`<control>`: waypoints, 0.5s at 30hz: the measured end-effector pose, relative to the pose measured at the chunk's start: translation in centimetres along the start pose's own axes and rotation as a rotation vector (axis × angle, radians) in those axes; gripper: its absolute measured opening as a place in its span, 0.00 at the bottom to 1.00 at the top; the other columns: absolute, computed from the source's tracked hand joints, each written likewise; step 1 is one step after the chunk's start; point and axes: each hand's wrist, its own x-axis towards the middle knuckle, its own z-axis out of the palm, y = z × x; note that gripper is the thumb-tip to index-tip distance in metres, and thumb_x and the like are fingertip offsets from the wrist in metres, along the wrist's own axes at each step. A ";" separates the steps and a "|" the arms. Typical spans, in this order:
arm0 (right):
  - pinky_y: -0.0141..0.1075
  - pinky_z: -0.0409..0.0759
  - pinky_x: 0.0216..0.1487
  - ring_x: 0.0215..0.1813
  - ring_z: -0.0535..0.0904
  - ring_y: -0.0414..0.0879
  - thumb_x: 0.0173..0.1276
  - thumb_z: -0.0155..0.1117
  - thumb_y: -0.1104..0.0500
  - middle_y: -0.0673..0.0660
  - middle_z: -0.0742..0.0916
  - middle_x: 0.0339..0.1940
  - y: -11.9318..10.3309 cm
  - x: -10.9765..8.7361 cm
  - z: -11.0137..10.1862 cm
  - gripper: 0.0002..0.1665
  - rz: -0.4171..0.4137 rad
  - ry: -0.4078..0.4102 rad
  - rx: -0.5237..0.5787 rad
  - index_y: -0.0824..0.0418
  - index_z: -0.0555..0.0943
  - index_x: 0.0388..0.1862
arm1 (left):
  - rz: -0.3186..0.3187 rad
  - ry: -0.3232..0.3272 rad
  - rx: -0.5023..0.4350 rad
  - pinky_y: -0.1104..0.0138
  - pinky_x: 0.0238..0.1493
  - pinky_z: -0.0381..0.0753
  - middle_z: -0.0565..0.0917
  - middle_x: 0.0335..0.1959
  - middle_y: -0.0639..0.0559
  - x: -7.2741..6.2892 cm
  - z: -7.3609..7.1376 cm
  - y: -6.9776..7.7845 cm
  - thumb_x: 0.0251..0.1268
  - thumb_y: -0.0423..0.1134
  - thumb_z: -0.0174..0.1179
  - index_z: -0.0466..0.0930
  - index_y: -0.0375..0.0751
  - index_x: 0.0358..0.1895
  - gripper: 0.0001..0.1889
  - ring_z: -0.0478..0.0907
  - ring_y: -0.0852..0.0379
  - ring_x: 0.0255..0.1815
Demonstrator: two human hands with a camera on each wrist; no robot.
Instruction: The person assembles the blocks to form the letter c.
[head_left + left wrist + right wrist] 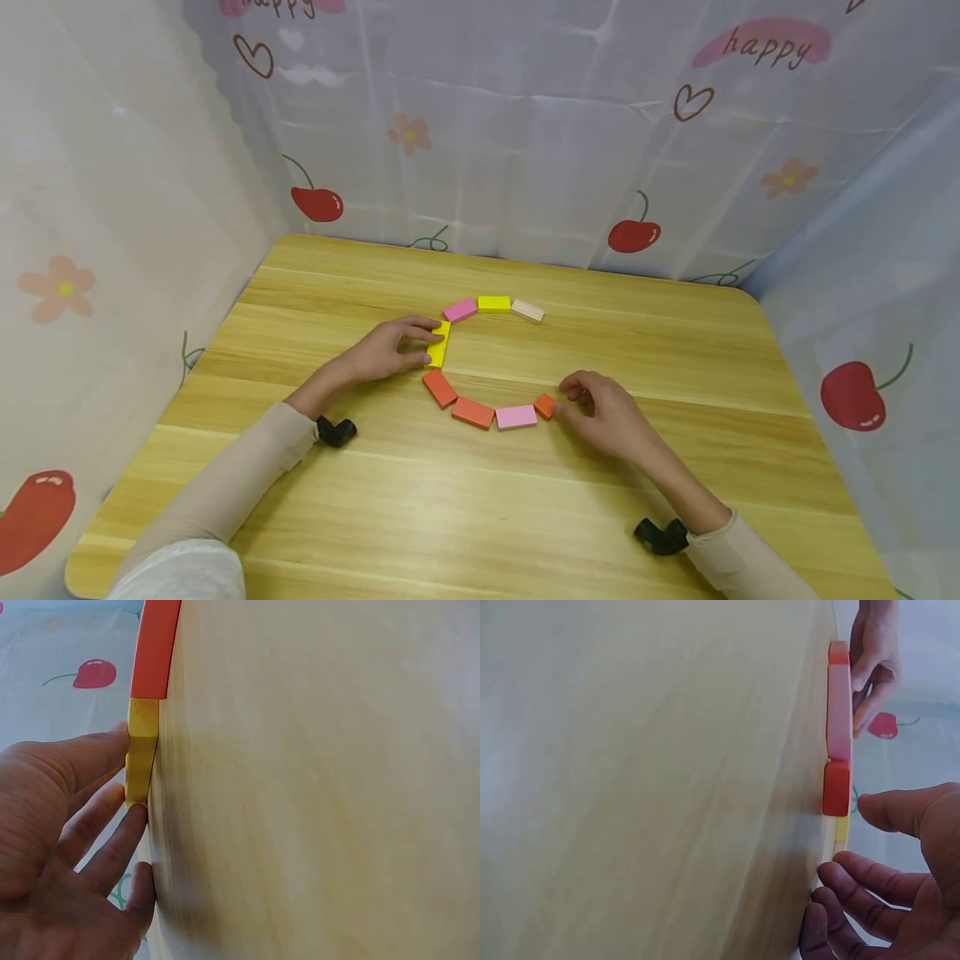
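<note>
Wooden blocks form a curved line on the table, bent like a C. At its left side my left hand (pixel 386 348) pinches a yellow block (pixel 438 354), thumb at the near end and fingertips at the far part. Below that block come an orange-red block (pixel 438 388), a second orange-red block (pixel 472 413), a pink block (pixel 516 417) and an orange block (pixel 545 406) at the lower tip. My right hand (pixel 611 417) is beside this orange block; in the right wrist view a gap shows between its thumb (pixel 889 810) and the block (pixel 836 787).
The upper arm of the curve has a pink block (pixel 460 310), a yellow block (pixel 493 304) and a pale wood block (pixel 527 311). A printed curtain (pixel 517 192) hangs behind the wooden table (pixel 675 350) and along both sides.
</note>
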 end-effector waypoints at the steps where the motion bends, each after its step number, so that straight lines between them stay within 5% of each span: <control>1: 0.48 0.85 0.55 0.51 0.85 0.49 0.75 0.73 0.50 0.56 0.90 0.49 0.2 0.0 -0.1 0.21 -0.004 0.003 0.001 0.60 0.85 0.59 | 0.001 -0.001 0.000 0.43 0.87 0.63 0.75 0.80 0.51 0.0 0.0 0.0 0.77 0.41 0.68 0.85 0.46 0.70 0.21 0.65 0.43 0.86; 15: 0.56 0.87 0.58 0.54 0.88 0.57 0.78 0.70 0.48 0.62 0.89 0.52 2.7 0.0 -2.5 0.24 0.041 0.058 0.000 0.63 0.83 0.63 | 0.033 0.012 -0.016 0.42 0.86 0.64 0.75 0.79 0.51 -0.1 -0.2 0.1 0.77 0.42 0.68 0.85 0.47 0.69 0.21 0.66 0.43 0.85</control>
